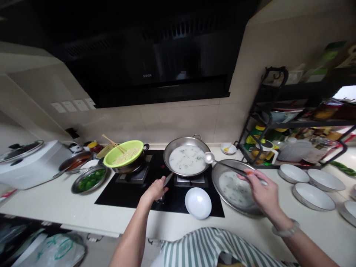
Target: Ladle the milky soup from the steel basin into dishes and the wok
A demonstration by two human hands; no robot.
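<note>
My left hand (156, 189) is wrapped round the handle of a steel wok (168, 152) on the right burner. White broth (186, 159) with green bits fills the wok. My right hand (260, 187) grips a ladle (228, 165) by its dark handle, its bowl over the wok's right rim. Below the ladle, a wide steel basin (217, 177) on the counter holds similar white liquid with green bits. A white bowl (198, 203) sits at the front of the black hob (116, 194), between my hands.
On the left burner, a green colander (109, 157) with noodles and chopsticks rests on a pot. Left of it stand a dish of greens (90, 180) and a white cooker (36, 163). Several white bowls (314, 196) and a black rack (269, 126) are at right; a range hood (155, 55) hangs above.
</note>
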